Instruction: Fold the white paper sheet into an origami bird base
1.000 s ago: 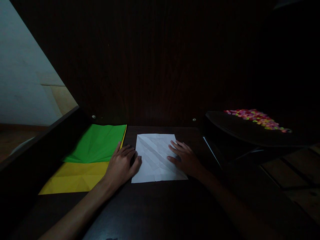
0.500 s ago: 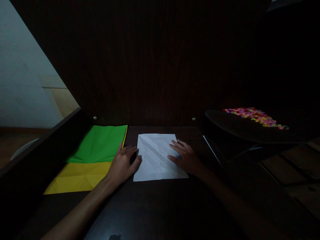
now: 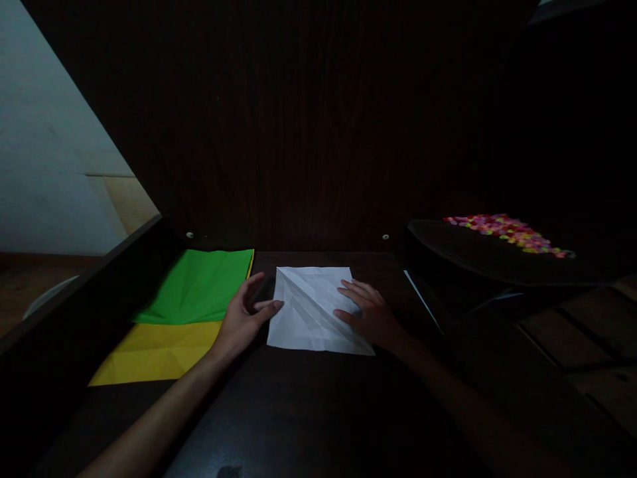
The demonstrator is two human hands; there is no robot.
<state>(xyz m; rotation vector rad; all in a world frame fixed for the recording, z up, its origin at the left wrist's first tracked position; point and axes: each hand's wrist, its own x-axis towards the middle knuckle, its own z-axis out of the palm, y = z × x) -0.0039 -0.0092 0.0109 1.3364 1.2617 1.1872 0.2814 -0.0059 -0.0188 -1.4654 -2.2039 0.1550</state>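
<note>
A creased, square sheet of white paper (image 3: 308,312) lies on the dark wooden surface in front of me, a diagonal fold line running down from its far left corner. At its left edge, my left hand (image 3: 243,315) pinches the paper, thumb on top and a finger at the edge, the other fingers raised. That side looks slightly lifted. On the right part of the sheet rests my right hand (image 3: 368,315), palm down with its fingers spread.
Green paper (image 3: 199,285) overlaps yellow paper (image 3: 154,352) on the left, beside a low dark side board (image 3: 99,272). An upright wooden panel (image 3: 298,133) stands behind. Colourful small pieces (image 3: 512,234) lie on a dark raised surface at the right.
My left hand has gone from lying beside and over the paper's left edge to pinching that edge. The near edge has risen slightly. My right hand stays in place.
</note>
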